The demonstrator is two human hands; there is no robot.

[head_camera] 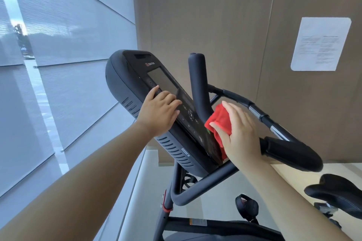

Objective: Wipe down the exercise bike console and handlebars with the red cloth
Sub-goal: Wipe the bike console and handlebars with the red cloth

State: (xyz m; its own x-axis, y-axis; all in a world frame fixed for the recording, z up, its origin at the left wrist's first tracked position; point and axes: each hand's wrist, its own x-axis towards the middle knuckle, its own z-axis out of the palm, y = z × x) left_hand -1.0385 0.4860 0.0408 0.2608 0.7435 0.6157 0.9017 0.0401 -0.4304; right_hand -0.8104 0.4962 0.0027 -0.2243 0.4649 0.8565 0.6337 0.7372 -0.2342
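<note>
**One cloth, one console, two hands**

At frame centre is one black oblong plastic exercise bike console [156,76]. The left hand [158,112] lies flat and released on its buttons. The right hand [242,133], fingers nearly straight, presses one crumpled red cloth [220,121] against the console's lower right edge.

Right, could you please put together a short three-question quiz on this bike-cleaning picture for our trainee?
1. True or false: the right hand presses the red cloth against the console.
2. Where does the left hand rest? A. on the saddle; B. on the console, beside its screen; C. on a pedal.
3. In a few words: what hangs on the brown wall to the right?

Key: 1. true; 2. B; 3. a paper notice.
</note>
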